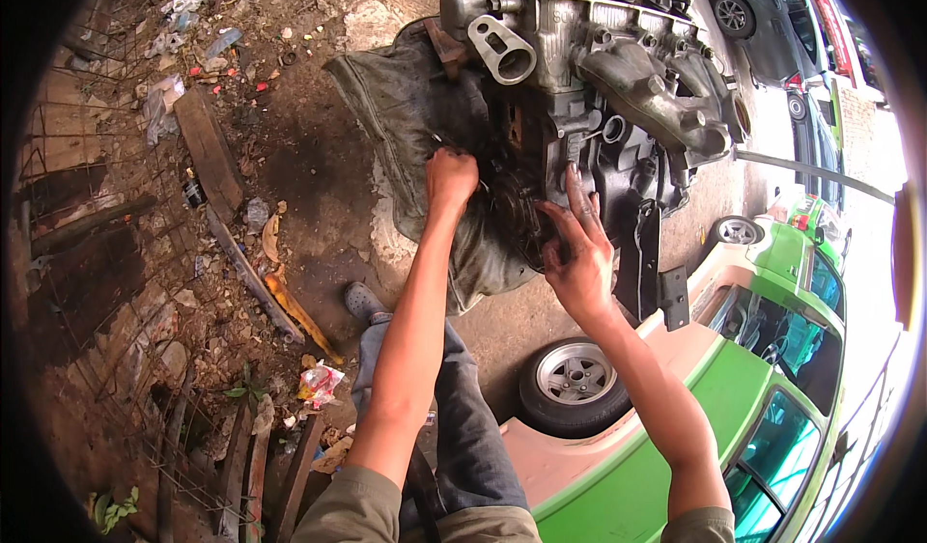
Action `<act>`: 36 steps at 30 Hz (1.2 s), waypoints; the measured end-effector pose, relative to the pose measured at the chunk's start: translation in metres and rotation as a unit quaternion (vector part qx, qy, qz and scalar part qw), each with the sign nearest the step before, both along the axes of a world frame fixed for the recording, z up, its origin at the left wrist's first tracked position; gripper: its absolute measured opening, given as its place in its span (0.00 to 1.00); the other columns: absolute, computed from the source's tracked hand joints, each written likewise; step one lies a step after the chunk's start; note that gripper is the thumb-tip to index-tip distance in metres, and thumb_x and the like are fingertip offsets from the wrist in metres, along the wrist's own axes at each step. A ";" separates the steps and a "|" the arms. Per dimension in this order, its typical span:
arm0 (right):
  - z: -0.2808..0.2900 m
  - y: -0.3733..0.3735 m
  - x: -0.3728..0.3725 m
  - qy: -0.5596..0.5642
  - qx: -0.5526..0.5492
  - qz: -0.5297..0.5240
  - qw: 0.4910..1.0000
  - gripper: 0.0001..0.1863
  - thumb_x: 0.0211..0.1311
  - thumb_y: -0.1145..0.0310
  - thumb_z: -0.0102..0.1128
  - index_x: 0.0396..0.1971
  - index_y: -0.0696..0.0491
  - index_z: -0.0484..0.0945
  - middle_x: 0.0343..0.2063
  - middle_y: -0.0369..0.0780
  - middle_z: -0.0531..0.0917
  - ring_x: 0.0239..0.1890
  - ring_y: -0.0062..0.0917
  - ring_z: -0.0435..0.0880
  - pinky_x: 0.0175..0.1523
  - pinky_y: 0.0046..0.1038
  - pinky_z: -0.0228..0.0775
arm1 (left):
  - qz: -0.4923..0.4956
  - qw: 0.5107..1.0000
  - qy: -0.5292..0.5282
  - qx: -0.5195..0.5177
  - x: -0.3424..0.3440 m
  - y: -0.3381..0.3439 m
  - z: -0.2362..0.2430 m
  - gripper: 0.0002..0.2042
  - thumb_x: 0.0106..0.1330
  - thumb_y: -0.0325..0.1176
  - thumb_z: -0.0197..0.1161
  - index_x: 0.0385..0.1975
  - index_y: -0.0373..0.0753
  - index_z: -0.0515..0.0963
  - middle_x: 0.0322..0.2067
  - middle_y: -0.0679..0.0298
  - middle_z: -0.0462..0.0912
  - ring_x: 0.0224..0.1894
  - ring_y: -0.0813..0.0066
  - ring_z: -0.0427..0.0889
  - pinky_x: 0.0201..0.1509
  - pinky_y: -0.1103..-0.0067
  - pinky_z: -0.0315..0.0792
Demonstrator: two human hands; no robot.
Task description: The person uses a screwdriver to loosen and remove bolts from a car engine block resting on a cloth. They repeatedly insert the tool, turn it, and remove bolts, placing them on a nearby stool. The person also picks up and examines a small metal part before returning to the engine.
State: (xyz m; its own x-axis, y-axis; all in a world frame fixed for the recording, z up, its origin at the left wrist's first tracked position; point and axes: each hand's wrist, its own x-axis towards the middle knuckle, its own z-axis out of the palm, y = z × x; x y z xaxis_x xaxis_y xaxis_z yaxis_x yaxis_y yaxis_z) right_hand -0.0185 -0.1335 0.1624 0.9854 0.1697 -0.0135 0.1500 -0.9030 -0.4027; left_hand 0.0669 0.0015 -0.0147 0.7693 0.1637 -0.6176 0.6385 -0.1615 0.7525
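A greasy metal engine [555,51] sits on a dark, oil-stained sack [391,128]. My left hand [450,178] is closed in a fist over the sack, just left of the engine's lower part, with a small shiny tip, perhaps of a metal tool, poking out above it; most of that item is hidden. My right hand [579,244] has blackened fingers spread apart, fingertips resting on the engine's front lower casing. Below the engine, between both hands, is a dark oily area whose details I cannot make out. A black bracket [637,263] hangs right of my right hand.
Dirt ground with litter, wooden planks [208,147] and rusty wire mesh [77,195] lies to the left. A green pickup [657,427] with a wheel [570,379] stands close on the right, a dark car [753,12] behind. My shoe [362,302] shows below.
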 end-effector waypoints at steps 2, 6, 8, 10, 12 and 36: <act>0.000 0.000 0.000 0.001 0.003 -0.003 1.000 0.31 0.38 0.87 0.53 0.49 0.54 0.81 0.69 0.49 0.64 0.66 0.46 0.70 0.75 0.49 0.51 | -0.027 1.000 0.001 0.002 0.002 0.000 0.006 0.15 0.59 0.33 0.53 0.33 0.26 0.82 0.37 0.36 0.81 0.48 0.38 0.79 0.52 0.56 0.73; -0.001 0.000 0.000 0.004 0.002 -0.006 1.000 0.31 0.38 0.87 0.53 0.48 0.53 0.81 0.70 0.48 0.64 0.65 0.45 0.71 0.75 0.49 0.51 | -0.069 0.997 -0.002 0.017 0.008 0.001 0.018 0.15 0.59 0.33 0.53 0.32 0.26 0.82 0.37 0.35 0.80 0.48 0.38 0.79 0.52 0.56 0.73; -0.001 0.000 0.000 -0.002 -0.002 -0.003 1.000 0.31 0.38 0.87 0.53 0.48 0.53 0.81 0.70 0.48 0.64 0.65 0.45 0.71 0.75 0.49 0.51 | -0.070 0.997 -0.012 0.016 0.010 0.001 0.022 0.15 0.60 0.33 0.53 0.32 0.26 0.82 0.37 0.34 0.80 0.47 0.38 0.79 0.51 0.56 0.74; -0.002 0.000 0.000 -0.005 0.001 -0.002 1.000 0.31 0.38 0.87 0.53 0.48 0.53 0.81 0.70 0.47 0.64 0.65 0.45 0.71 0.75 0.49 0.51 | -0.066 0.996 -0.045 0.040 0.009 0.000 0.027 0.14 0.61 0.32 0.53 0.30 0.26 0.81 0.36 0.34 0.80 0.45 0.37 0.80 0.50 0.56 0.74; -0.002 0.000 0.000 -0.006 0.008 -0.003 1.000 0.31 0.38 0.87 0.53 0.49 0.53 0.81 0.70 0.47 0.64 0.66 0.45 0.70 0.75 0.49 0.50 | -0.052 0.989 -0.109 0.088 -0.001 -0.004 0.032 0.14 0.63 0.30 0.53 0.27 0.25 0.80 0.34 0.33 0.79 0.43 0.37 0.80 0.47 0.54 0.74; 0.000 0.000 -0.001 0.023 0.071 -0.021 0.997 0.28 0.44 0.87 0.56 0.51 0.56 0.79 0.70 0.48 0.65 0.72 0.42 0.62 0.76 0.50 0.44 | 0.002 0.988 -0.135 -0.070 -0.049 0.006 0.011 0.14 0.77 0.38 0.49 0.36 0.31 0.74 0.16 0.59 0.78 0.19 0.71 0.77 0.26 0.72 0.69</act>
